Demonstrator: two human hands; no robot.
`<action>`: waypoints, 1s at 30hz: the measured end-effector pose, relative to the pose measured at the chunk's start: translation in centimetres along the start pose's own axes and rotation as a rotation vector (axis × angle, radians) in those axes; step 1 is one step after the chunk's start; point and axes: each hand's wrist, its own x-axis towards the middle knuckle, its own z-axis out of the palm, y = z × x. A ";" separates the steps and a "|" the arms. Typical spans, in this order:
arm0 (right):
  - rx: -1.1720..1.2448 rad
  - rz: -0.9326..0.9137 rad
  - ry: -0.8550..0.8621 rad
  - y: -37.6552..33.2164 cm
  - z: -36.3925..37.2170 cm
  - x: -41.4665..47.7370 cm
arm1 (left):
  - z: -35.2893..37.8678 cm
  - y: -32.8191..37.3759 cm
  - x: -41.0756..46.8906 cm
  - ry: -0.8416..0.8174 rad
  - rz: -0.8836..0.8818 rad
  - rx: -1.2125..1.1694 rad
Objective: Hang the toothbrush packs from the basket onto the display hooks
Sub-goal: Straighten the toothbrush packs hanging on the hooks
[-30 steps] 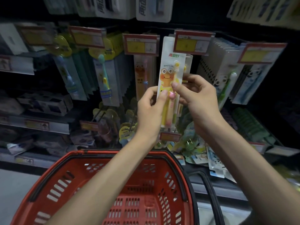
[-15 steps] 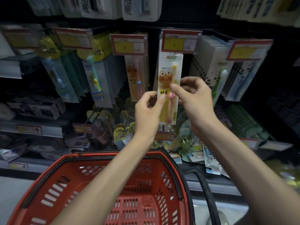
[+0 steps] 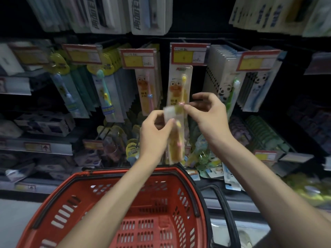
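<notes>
Above the slotted basket (image 3: 59, 208), left hand (image 3: 155, 134) pinches a flat pack (image 3: 176, 142).

Dim aisle, motion blur, warped edges

Red-bordered paper price tags with yellow panels (image 3: 189, 54) hang in a row across the upper middle of the frame. Above them, at top centre, are 2 large white cardboard packs printed with dark characters (image 3: 148, 17). At middle left, dark printed cardboard boxes (image 3: 44, 123) sit on a grey shelf whose front strip (image 3: 38, 147) carries a yellow label. Pale floor (image 3: 10, 221) shows at lower left.
</notes>
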 end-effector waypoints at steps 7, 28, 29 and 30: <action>0.013 0.090 -0.011 0.3 -0.1 -1.4 | -0.1 1.0 -0.9 0.094 -0.012 -0.047; 0.001 -0.026 -0.218 -1.0 -0.2 -0.1 | -0.8 4.2 2.2 0.051 -0.066 -0.401; 0.016 -0.028 -0.214 -1.1 0.0 0.1 | -0.7 4.0 2.2 0.050 -0.061 -0.407; 0.022 -0.030 -0.210 -1.2 0.3 0.4 | -0.7 3.9 2.3 0.050 -0.054 -0.409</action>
